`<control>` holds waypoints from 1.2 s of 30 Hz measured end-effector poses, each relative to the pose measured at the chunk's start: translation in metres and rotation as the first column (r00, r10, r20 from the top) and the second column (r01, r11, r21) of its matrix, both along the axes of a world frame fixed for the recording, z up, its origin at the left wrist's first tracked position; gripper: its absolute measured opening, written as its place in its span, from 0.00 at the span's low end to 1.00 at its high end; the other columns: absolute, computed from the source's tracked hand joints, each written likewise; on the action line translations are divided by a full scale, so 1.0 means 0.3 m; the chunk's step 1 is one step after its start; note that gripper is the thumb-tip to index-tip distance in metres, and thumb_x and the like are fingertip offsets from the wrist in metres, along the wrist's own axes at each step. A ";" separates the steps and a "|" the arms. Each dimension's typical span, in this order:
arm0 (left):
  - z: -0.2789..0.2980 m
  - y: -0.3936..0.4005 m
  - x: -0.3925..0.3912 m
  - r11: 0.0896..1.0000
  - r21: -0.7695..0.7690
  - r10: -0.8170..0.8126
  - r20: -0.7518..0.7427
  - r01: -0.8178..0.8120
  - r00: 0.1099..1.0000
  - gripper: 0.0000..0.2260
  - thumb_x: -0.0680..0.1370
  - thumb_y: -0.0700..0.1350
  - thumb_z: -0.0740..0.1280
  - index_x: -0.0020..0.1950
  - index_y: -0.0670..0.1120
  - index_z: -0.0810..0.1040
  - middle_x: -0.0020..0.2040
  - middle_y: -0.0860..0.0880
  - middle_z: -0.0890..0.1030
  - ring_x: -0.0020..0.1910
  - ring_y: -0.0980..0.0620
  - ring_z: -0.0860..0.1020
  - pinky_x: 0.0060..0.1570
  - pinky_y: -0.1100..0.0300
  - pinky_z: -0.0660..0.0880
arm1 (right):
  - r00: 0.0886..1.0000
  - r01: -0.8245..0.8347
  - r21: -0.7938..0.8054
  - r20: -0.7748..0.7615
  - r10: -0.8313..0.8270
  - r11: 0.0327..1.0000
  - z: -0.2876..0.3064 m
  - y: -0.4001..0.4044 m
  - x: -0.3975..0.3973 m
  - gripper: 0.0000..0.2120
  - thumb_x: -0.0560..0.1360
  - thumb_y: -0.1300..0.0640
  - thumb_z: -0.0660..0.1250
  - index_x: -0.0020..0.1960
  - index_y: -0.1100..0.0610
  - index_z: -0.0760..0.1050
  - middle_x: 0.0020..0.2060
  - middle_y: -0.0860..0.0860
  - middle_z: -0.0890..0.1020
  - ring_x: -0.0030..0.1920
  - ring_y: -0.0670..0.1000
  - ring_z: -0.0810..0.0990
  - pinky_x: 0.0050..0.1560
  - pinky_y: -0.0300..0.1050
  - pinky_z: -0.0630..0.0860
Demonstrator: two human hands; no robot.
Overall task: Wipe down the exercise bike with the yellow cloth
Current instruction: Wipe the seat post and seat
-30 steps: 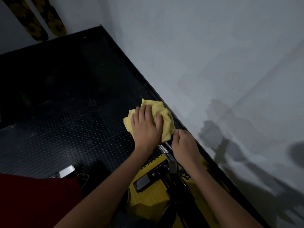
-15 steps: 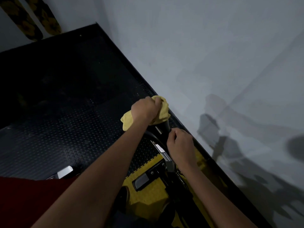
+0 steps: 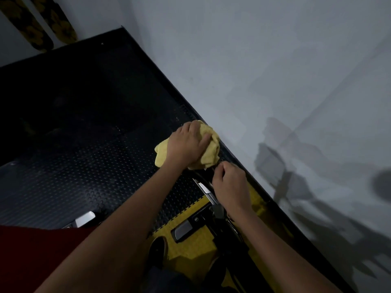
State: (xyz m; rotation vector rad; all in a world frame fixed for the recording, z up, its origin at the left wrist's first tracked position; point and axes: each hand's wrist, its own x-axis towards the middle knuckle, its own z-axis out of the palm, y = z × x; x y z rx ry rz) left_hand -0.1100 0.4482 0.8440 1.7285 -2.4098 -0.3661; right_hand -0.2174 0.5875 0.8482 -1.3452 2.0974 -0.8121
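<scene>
My left hand (image 3: 186, 144) grips yellow cloth (image 3: 208, 150) bunched over handlebar end; right hand (image 3: 229, 187) curled round bar (image 3: 204, 188) below. Risk: loose cloth slips off, dim light hides missed spots.

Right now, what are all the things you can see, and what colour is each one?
yellow cloth: one, yellow, bunched over the bike's bar end
exercise bike: one, black with silver trim, bottom centre
floor mat: one, black and studded, left
yellow tile: one patch, under the bike
wall: grey, right
patterned strips: two, dark with yellow flowers, top left
left hand: grips the cloth
right hand: curled on the bike's bar
</scene>
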 end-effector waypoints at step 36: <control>-0.016 0.056 0.047 0.986 -0.130 0.096 -0.039 -0.101 0.995 0.31 0.80 0.67 0.54 0.71 0.44 0.69 0.61 0.43 0.77 0.59 0.44 0.76 0.61 0.50 0.70 | 1.000 -0.009 -0.021 -0.003 0.009 1.000 -0.001 0.003 -0.004 0.17 0.83 0.56 0.57 0.35 0.51 0.66 0.34 0.50 0.73 0.28 0.44 0.67 0.25 0.34 0.59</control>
